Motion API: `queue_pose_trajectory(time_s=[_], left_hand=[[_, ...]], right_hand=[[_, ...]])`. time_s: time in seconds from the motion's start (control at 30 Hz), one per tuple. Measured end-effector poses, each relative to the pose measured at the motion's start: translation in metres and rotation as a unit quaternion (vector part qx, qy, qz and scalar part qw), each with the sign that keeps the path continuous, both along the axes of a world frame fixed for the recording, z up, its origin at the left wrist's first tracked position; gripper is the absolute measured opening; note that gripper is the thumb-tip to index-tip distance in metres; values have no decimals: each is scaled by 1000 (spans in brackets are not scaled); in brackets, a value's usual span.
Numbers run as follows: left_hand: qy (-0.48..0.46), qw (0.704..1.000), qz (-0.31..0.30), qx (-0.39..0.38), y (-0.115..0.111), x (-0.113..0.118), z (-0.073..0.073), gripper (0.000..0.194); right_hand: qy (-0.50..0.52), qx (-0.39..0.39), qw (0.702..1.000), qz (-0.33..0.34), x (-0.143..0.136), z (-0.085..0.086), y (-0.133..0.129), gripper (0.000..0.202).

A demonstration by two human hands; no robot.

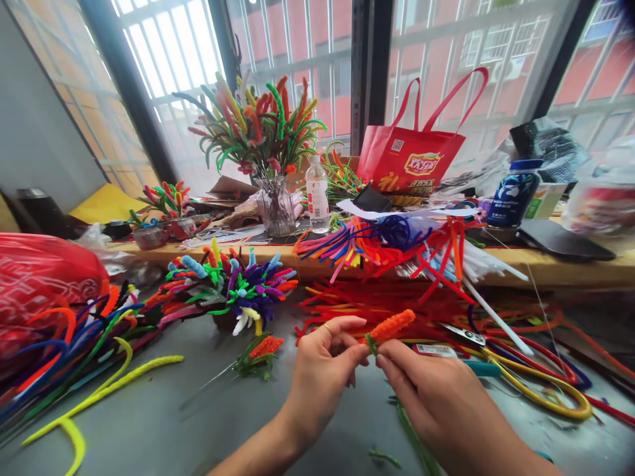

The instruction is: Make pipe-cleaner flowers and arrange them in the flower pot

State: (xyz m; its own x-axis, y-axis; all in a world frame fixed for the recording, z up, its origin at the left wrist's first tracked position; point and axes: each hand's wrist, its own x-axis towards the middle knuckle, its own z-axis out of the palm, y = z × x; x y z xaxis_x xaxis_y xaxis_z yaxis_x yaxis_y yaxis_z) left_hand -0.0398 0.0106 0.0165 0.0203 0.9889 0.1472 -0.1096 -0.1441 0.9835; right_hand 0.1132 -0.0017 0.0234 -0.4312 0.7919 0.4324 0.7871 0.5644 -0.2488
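1. Clock directions are taken from the orange fuzzy piece [394, 322], which is held above the grey table [163, 410], near the middle of the view.
2. The left hand [317, 373] pinches its green base between thumb and fingertips; a ring is on one finger.
3. The right hand [439, 390] pinches the same base from the other side, thumb and finger pressed together.
4. On the table at 9 o'clock lies a smaller orange piece with green leaves [266, 347]; farther out are yellow fuzzy stems [104, 391] and a red plastic bag [44, 284].
5. Between 9 and 10 stands a mixed bunch of bright stems [253, 284]. Between 3 and 4 lies a yellow loop [560, 396].
6. Beyond the table runs a wooden ledge [590, 274]. It bears a glass vase [278, 211] of fuzzy stems at 10, a clear bottle [317, 198] at 11, a red carry bag [411, 155] at 12 and a blue jar [513, 198] at 2.
7. Behind the ledge, barred windows [307, 39] with dark frames face a pinkish-red building [337, 73].
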Motion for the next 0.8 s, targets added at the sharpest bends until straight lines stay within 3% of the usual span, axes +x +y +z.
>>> queue_pose_trajectory(time_s=[0.2, 0.37, 0.53, 0.8], left_hand=[[105, 993, 19, 49, -3, -2, -3, 15], [109, 994, -7, 23, -3, -4, 0, 6], [95, 993, -63, -3, -1, -6, 4, 10], [101, 994, -26, 42, -6, -2, 1, 10]], right_hand=[[-25, -23, 999, -6, -2, -2, 1, 25], [-14, -80, 997, -8, -2, 2, 0, 25], [4, -121, 993, -7, -1, 6, 3, 26], [32, -77, 996, 34, -4, 0, -5, 25]])
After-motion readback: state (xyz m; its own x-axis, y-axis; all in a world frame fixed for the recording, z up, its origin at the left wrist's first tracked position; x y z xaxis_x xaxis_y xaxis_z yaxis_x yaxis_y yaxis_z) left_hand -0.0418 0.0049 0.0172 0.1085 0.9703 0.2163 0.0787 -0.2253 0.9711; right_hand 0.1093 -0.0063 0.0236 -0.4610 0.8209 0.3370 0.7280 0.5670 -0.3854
